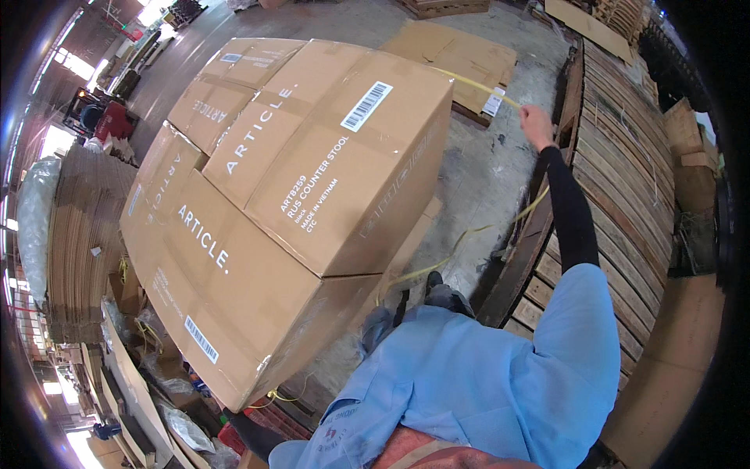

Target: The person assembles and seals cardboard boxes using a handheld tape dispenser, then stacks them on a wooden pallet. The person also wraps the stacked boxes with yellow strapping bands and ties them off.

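Large brown cardboard cartons (258,305) stand stacked in a block in front of me, with printed labels and clear tape on their faces. My right hand (537,127) is stretched out far to the right, its fingers closed on a thin yellow strap (484,87). That strap runs from the far upper edge of the nearest top carton (351,164) to my fingers. More yellow strap (469,231) trails loosely over the floor beside the cartons. My left forearm (256,434) reaches to the lower front corner of the stack, where the carton hides the hand.
Wooden slat pallets (613,211) lie along my right side. Flat cardboard (461,62) rests on the floor beyond the stack. At left stand a tall pile of flattened cardboard (86,234) and scraps of plastic wrap (187,430). A red forklift (105,117) is farther back.
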{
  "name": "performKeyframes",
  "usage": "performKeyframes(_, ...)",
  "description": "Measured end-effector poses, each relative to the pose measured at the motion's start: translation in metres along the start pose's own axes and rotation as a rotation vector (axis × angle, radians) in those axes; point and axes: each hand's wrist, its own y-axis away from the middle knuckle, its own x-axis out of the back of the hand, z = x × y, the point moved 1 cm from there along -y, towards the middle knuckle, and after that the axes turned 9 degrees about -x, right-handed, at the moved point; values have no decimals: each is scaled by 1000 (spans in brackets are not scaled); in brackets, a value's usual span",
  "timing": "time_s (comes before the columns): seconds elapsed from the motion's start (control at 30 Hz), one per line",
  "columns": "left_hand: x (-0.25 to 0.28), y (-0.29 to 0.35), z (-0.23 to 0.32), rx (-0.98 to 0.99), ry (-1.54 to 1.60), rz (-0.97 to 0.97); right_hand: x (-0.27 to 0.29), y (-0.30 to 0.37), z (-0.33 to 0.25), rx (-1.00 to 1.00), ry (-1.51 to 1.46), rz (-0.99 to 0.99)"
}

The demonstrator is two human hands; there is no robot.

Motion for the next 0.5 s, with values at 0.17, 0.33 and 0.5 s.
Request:
performKeyframes(0.17, 0, 8, -7, -45, 56, -3, 4, 113, -43, -112, -298, -289)
performKeyframes(0.33, 20, 6, -24, -92, 146, -38, -37, 217, -93, 40, -310, -58)
performKeyframes(0.5, 39, -14, -30, -146, 251, -112, -17, 247, -148, -129, -290, -98)
